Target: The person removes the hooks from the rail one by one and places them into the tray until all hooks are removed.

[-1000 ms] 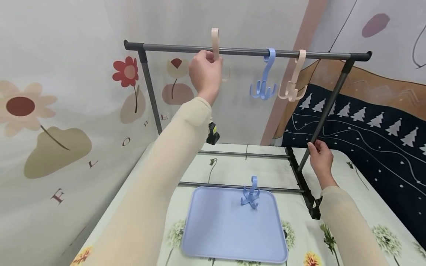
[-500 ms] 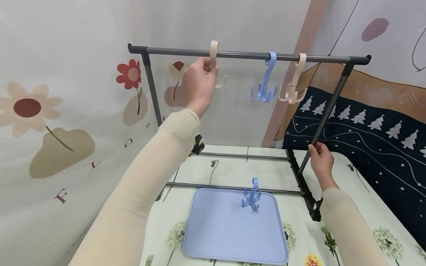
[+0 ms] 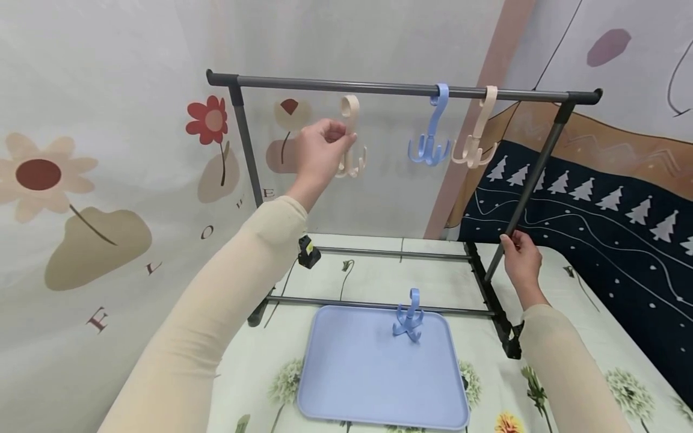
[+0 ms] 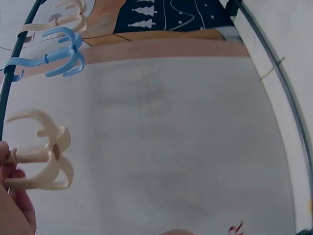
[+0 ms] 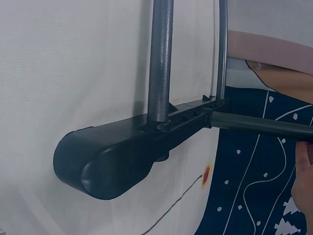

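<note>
We see a pale wall hanging (image 3: 108, 90) on the left and behind, printed with large flowers, one red (image 3: 208, 120), one cream with a dark red centre (image 3: 38, 174), tan leaf shapes and scattered letters. A tan vertical stripe (image 3: 476, 120) runs down the back corner. To the right hangs a dark blue cloth (image 3: 595, 198) patterned with white fir trees and thin wavy lines, under a brown band. Below lies a light green sheet (image 3: 595, 337) printed with dandelions and small flowers. The light is soft and even.
</note>
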Demonstrator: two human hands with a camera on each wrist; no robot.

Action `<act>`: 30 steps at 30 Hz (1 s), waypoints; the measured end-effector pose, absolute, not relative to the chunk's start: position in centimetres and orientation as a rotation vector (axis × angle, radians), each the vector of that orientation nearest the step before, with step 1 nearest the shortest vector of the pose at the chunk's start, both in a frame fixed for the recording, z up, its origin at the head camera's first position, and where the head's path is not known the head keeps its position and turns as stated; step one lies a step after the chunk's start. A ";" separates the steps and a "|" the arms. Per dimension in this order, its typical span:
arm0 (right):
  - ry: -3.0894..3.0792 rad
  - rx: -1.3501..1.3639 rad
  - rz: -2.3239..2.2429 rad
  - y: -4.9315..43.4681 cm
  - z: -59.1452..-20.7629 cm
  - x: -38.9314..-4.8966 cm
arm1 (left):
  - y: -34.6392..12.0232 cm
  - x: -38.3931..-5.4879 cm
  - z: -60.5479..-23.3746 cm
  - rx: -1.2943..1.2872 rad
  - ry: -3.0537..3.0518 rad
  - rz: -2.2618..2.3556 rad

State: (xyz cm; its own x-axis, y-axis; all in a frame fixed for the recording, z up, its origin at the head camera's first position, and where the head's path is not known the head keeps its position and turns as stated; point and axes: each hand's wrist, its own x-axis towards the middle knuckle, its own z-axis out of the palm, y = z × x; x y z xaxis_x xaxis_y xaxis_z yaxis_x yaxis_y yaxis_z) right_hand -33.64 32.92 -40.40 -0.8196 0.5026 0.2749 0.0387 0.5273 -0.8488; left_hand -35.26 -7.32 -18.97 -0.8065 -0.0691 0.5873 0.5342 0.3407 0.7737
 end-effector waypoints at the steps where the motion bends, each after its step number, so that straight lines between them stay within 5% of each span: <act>1: -2.274 -0.439 1.244 32.9 -40.4 -33.7 | -7.4 -35.2 -19.2 -0.423 -2.084 -1.544; 30: -2.277 -0.427 1.244 33.0 -40.5 -33.5 | -9.6 -34.0 -29.1 -0.563 -2.366 -1.906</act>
State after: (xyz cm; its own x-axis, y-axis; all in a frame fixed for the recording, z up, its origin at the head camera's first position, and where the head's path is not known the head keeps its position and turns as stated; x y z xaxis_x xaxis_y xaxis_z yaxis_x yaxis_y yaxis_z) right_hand -33.55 32.98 -40.53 -0.8225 0.4949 0.2802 0.0317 0.5318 -0.8463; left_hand -33.99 -9.55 -29.11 -0.9323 0.2472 0.2640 0.3106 0.1734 0.9346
